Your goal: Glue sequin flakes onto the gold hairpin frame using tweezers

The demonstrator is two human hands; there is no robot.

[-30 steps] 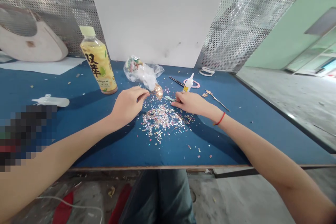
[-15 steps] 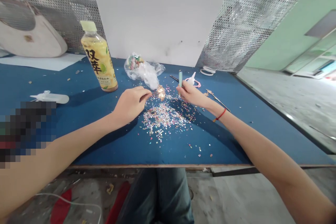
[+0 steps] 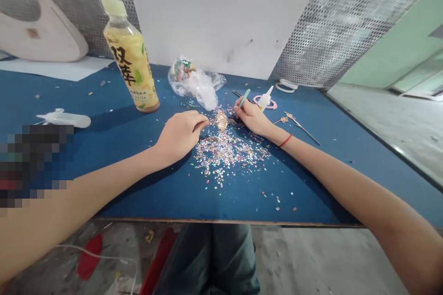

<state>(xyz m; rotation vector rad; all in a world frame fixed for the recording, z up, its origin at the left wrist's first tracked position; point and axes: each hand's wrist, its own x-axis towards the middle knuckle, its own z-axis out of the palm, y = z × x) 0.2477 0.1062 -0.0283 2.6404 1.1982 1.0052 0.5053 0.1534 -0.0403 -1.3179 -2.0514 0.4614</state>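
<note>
Both hands are at work above a blue table (image 3: 138,205). The left hand (image 3: 182,136) is closed to a pinch, thumb against fingers, on what appears to be the thin stem of a gold ornament (image 3: 222,120); the exact contact is too small to verify. The ornament is located between the two hands, at the far edge of a scatter of glittering sequins (image 3: 223,150). The right hand (image 3: 254,117), a red cord (image 3: 285,140) at its wrist, is curled around a pale green tool (image 3: 244,97) held like a pen, upper end projecting above the fingers; its lower tip is not discernible. Just beyond the right hand are a small white nozzle bottle (image 3: 265,101), tilted, and a pink ring (image 3: 273,104). To its right lies a thin gold rod with an ornamental head (image 3: 306,131). A knotted clear plastic bag (image 3: 204,90) with multicoloured contents rests beyond the ornament. On the left, a yellow drink bottle (image 3: 133,64) stands capped, and a translucent squeeze bottle (image 3: 74,120) lies on its side.
</note>
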